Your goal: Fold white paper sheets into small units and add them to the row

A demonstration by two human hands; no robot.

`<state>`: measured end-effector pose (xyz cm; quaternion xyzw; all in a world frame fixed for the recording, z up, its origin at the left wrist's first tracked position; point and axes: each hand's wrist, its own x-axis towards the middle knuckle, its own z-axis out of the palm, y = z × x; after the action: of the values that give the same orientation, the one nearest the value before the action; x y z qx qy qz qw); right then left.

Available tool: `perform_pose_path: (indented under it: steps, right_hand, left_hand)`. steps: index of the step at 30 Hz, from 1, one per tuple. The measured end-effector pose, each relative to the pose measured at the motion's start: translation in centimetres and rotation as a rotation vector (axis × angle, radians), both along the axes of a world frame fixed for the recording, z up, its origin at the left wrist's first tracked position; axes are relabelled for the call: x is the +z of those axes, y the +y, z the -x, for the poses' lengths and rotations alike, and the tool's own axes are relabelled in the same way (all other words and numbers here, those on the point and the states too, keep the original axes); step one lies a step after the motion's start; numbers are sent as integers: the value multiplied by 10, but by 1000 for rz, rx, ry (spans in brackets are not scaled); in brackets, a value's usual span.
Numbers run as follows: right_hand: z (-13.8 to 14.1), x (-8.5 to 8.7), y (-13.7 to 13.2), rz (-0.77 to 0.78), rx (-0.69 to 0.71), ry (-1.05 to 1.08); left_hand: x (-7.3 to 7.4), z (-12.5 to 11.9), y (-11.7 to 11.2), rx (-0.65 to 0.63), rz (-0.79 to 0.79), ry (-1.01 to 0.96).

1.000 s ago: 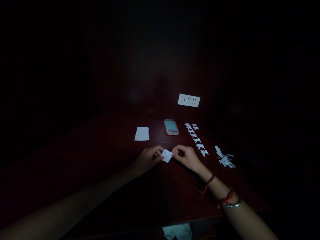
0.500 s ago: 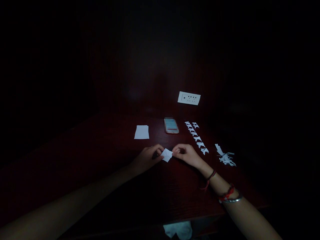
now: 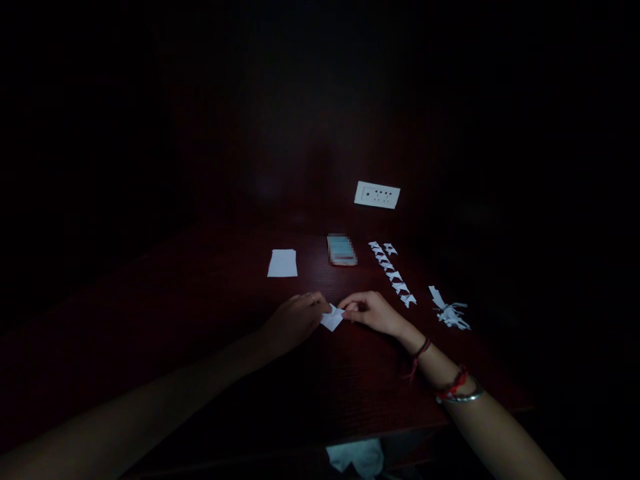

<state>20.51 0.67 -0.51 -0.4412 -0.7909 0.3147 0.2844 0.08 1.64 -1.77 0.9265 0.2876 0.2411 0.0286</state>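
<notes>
A small folded piece of white paper (image 3: 333, 320) lies between my two hands, low over the dark red table (image 3: 350, 373). My left hand (image 3: 300, 317) grips its left side, fingers bent over the top edge. On the right corner, my right hand (image 3: 370, 312) pinches it between thumb and fingers. Parts of the paper are covered by my fingertips. Beyond my left hand rests a stack of white paper sheets (image 3: 283, 263). Right of my right hand runs a row of small folded paper pieces (image 3: 393, 273), with one more folded piece (image 3: 390, 249) beside its far end.
A phone (image 3: 342, 250) with a blurred screen lies behind the hands. A heap of paper strips (image 3: 451, 315) sits at the right. On the back wall is a white power socket (image 3: 377, 195). Pale cloth (image 3: 356, 457) shows below the table's front edge. The surroundings are very dark.
The folded paper has shifted slightly down and toward me. My left fingers have moved over its upper left part, and my right fingers have closed in a little along its right side.
</notes>
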Motion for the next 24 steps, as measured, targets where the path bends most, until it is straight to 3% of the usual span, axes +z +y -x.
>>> perform_pose_path:
  steps: [6,15,24]
  right_hand:
    - [-4,3,-4,-110,81,-111]
    - [-9,9,-7,-138,110,-173]
    - [-9,13,-8,-309,203,-307]
  left_hand:
    - [-1,1,-6,-80,-31,146]
    - [-11,7,0,-179,-18,109]
    - [-14,16,9,-297,-25,121]
